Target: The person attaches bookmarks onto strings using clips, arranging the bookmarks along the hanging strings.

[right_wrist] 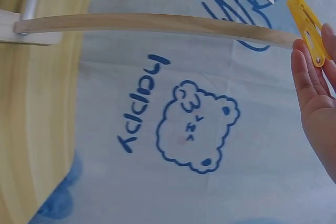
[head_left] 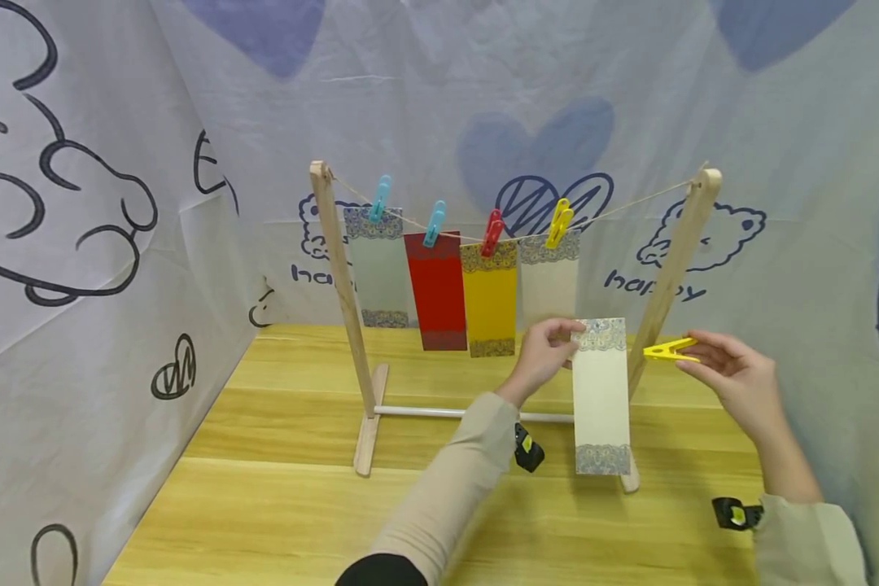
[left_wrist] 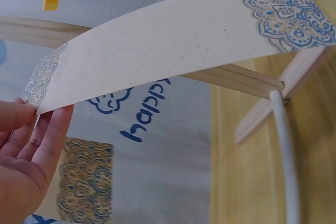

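Observation:
My left hand (head_left: 545, 356) pinches the upper left corner of a cream paper card (head_left: 601, 399) with blue lace-patterned ends. The card hangs upright in front of the rack's right side; in the left wrist view it bows slightly. My right hand (head_left: 736, 374), right of the rack, holds a yellow clothespin (head_left: 670, 350) by its handles between thumb and fingers. The clothespin points left at the card, apart from it. Behind, a string (head_left: 615, 216) carries a pale green card (head_left: 379, 273), a red card (head_left: 436, 297), a yellow card (head_left: 490, 297) and another cream card (head_left: 549, 285).
The string runs between two wooden posts (head_left: 343, 285) joined low down by a white rod (head_left: 417, 412). Blue clothespins (head_left: 435, 224), a red clothespin (head_left: 491, 233) and a yellow one (head_left: 559, 224) grip the hung cards. A printed cloth (head_left: 395, 98) stands behind the wooden table (head_left: 264, 488).

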Motion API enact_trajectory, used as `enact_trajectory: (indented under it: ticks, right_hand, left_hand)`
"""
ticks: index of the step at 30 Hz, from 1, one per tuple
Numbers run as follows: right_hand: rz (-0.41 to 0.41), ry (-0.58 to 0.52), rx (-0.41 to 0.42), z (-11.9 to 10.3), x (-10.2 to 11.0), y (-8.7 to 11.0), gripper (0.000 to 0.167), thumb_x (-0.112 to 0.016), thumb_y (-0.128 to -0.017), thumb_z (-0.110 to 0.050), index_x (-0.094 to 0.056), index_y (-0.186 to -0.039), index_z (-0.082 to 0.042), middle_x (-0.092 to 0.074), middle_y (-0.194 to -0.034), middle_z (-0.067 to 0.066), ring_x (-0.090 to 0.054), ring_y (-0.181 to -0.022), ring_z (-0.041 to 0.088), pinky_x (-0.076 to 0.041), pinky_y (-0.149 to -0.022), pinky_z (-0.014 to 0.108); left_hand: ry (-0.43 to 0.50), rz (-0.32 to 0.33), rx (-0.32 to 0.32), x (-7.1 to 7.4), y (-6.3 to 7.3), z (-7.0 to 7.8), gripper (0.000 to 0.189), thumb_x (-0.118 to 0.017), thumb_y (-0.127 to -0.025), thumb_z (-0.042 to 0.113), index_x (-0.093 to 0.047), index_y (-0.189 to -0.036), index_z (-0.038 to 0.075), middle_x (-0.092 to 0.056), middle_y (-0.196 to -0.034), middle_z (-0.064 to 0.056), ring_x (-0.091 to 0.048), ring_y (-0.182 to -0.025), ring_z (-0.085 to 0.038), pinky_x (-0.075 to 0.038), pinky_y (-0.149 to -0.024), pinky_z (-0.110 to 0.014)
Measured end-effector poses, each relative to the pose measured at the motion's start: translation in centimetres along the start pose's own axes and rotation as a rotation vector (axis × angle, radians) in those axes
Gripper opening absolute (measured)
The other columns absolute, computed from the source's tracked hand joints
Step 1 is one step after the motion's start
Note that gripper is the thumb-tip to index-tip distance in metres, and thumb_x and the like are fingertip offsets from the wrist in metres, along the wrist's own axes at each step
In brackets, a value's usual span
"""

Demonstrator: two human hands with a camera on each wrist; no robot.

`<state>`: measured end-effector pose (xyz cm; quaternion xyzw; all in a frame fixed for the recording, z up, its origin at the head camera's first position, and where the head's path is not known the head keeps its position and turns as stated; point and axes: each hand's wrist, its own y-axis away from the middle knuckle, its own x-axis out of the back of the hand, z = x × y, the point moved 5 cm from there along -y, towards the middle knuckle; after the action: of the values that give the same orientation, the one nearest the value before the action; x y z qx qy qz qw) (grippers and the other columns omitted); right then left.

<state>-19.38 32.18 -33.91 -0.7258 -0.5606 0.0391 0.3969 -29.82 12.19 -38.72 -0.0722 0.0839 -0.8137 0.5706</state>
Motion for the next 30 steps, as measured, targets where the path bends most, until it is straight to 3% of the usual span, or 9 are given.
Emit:
enact_trajectory:
  ticks: [6, 12, 18, 26, 30]
  right_hand:
    - [0.038, 0.032, 0.046, -1.5, 0.2, -1.6, 0.039, -0.063, -0.069, 0.02, -0.056, -0.107, 0.014, -0.059, -0.095, -0.016, -0.057, -0.082, -0.002, -0.044, -0.069, 0.008]
    - [0.047, 0.06, 0.163, -3.5, 0.1, -3.5, 0.04, -0.063, -0.064, 0.025, -0.055, -0.103, 0.017, -0.057, -0.096, -0.012, -0.057, -0.083, -0.001, -0.044, -0.072, 0.009]
    - [0.055, 0.12, 0.222, -5.2, 0.2, -5.5, 0.043, -0.065, -0.061, 0.026, -0.057, -0.102, 0.015, -0.056, -0.098, -0.001, -0.055, -0.085, -0.002, -0.043, -0.076, 0.01]
    - [0.08, 0.239, 0.328, -7.2, 0.2, -7.3, 0.044, -0.069, -0.055, 0.025, -0.06, -0.097, 0.014, -0.056, -0.091, 0.017, -0.047, -0.082, -0.008, -0.039, -0.07, 0.006]
    - [0.089, 0.315, 0.391, -8.7, 0.3, -8.4, 0.043, -0.074, -0.053, 0.02, -0.062, -0.094, 0.012, -0.058, -0.086, 0.019, -0.044, -0.075, -0.008, -0.037, -0.066, 0.005]
  left_hand:
    - [-0.012, -0.006, -0.052, 0.2, -0.5, 1.4, 0.022, -0.051, -0.084, -0.009, -0.063, -0.101, -0.002, -0.06, -0.107, -0.009, -0.057, -0.07, -0.009, -0.052, -0.061, -0.038]
    - [-0.051, 0.005, -0.113, 0.3, -1.0, 2.9, 0.024, -0.051, -0.084, -0.01, -0.063, -0.102, -0.002, -0.06, -0.105, -0.009, -0.053, -0.056, -0.014, -0.051, -0.054, -0.027]
    - [-0.088, 0.038, -0.176, 0.7, -1.6, 4.3, 0.027, -0.051, -0.081, -0.012, -0.063, -0.102, -0.001, -0.061, -0.106, -0.009, -0.051, -0.054, -0.017, -0.039, -0.041, -0.017]
    - [-0.145, 0.055, -0.228, 0.9, -1.9, 5.7, 0.029, -0.052, -0.081, -0.012, -0.063, -0.104, 0.0, -0.06, -0.113, -0.007, -0.055, -0.063, -0.01, -0.043, -0.046, -0.018]
    - [-0.147, 0.055, -0.23, 0.8, -2.0, 6.3, 0.029, -0.053, -0.081, -0.011, -0.063, -0.105, 0.001, -0.059, -0.114, -0.006, -0.056, -0.067, -0.01, -0.044, -0.047, -0.018]
